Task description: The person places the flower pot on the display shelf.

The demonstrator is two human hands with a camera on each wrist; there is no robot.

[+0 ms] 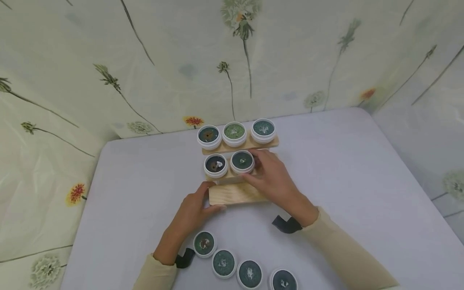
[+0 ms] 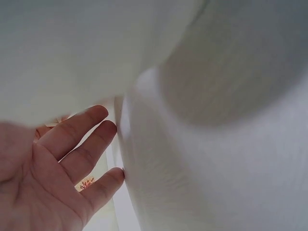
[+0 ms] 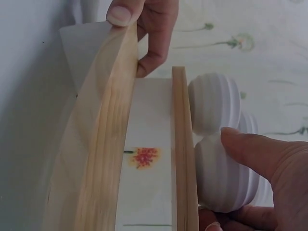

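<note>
In the head view, a tiered wooden stand (image 1: 235,194) is at the middle of the table, its bare lowest step toward me. My left hand (image 1: 192,209) holds the left end of that step; in the right wrist view its thumb (image 3: 119,15) lies on the wooden edge. On the middle step, my right hand (image 1: 273,177) grips a round white jar (image 1: 242,161) with a dark green top, thumb and fingers around its sides. A dark-topped jar (image 1: 215,165) stands to its left. The left wrist view shows spread fingers (image 2: 89,154) and a large blurred pale shape.
Three more jars stand along the top step, among them a light green one (image 1: 234,131). Several green-topped jars (image 1: 223,263) lie in a curved line on the white tablecloth (image 1: 344,169) near me. A flower-patterned sheet (image 1: 174,72) hangs behind the table.
</note>
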